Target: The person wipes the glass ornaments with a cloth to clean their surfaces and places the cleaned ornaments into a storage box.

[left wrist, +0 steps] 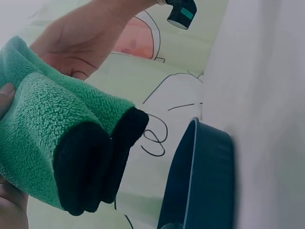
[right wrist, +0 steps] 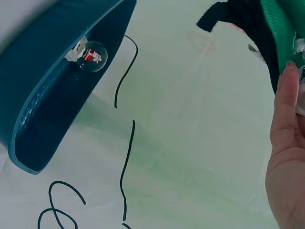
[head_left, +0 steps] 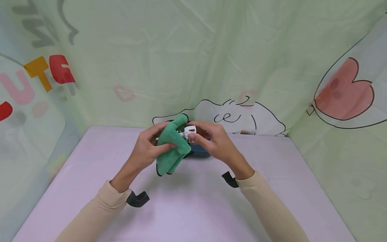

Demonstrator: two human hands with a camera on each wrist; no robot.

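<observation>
A folded green towel [head_left: 170, 153] with black edging hangs from my left hand [head_left: 146, 146], the thumb lying over its front. Between the thumb and fingers of my right hand [head_left: 219, 141] is a small snow globe [head_left: 190, 130], its white part printed with dark fir trees. The towel's folds lie against this globe and hide part of it. Both hands are raised above the table, close together. In the left wrist view the thick towel [left wrist: 52, 119] covers most of the left hand's fingers.
Behind the hands a dark blue basin [head_left: 200, 152] stands on the pale table [head_left: 187, 208]. Inside it lies another snow globe [right wrist: 93, 57] with a red and white figure. Printed curtains [head_left: 181, 67] enclose the back and sides. Black wrist mounts [head_left: 138, 199] stick out below the forearms.
</observation>
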